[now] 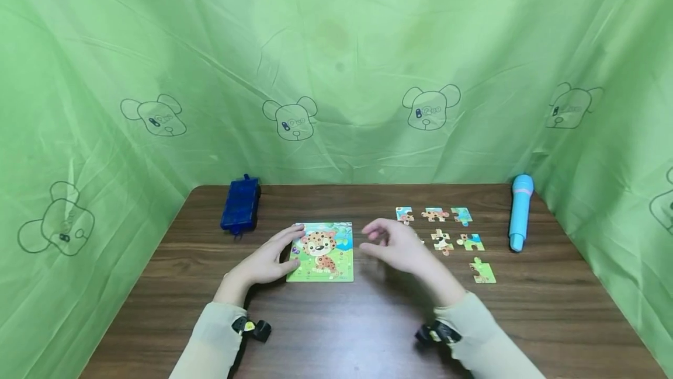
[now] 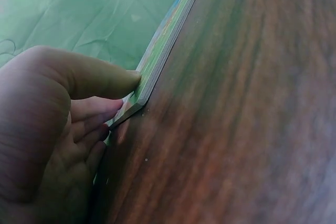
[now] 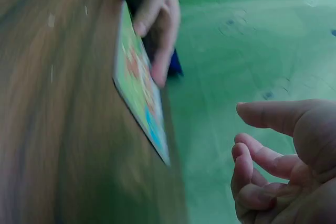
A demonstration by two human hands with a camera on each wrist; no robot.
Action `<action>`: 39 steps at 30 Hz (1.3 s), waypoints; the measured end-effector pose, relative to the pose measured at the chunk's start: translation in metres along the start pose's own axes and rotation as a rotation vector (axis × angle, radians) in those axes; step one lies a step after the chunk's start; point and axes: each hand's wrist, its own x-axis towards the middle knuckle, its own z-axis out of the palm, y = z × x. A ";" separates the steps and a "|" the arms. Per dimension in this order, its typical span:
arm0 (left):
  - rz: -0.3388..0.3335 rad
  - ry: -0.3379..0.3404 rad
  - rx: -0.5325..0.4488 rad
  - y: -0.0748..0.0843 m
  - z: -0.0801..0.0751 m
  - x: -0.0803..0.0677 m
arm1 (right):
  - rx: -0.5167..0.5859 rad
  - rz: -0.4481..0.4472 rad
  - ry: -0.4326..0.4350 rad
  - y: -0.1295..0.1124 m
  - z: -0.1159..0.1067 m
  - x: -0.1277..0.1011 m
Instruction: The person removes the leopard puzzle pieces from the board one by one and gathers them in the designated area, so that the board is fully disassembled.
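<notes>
A square puzzle board (image 1: 339, 271) with a spotted cartoon leopard cub on green lies flat on the table. My left hand (image 1: 270, 259) rests at its left side, thumb and index finger touching the board. In the left wrist view, the thumb (image 2: 113, 81) lies on the top near a corner. To the right of the board my right hand (image 1: 396, 246) hovers apart from it, fingers loosely bent, nothing between them. Loose puzzle pieces lie beyond and right of that hand, including a green one (image 1: 484, 271) and a blue-and-yellow one (image 1: 472, 242); one is partly hidden by the hand.
A dark blue plastic case (image 1: 241, 205) stands at the back left of the brown wooden table (image 1: 336, 338). On the far right lies a light blue microphone-shaped object (image 1: 520, 212). Green cloth (image 1: 336, 46) with mouse-head drawings hangs around the back and sides.
</notes>
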 end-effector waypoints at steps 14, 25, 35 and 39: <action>0.015 0.011 -0.021 -0.001 0.000 0.000 | 0.112 0.031 -0.082 -0.008 0.083 0.028; 0.016 0.028 -0.041 0.000 -0.002 0.001 | 0.067 0.044 -0.093 -0.006 0.094 0.029; 0.006 0.028 -0.037 -0.002 -0.001 0.002 | 0.061 0.047 -0.099 -0.007 0.094 0.029; 0.013 0.031 -0.043 -0.002 -0.001 0.003 | 0.072 0.041 -0.099 -0.006 0.095 0.028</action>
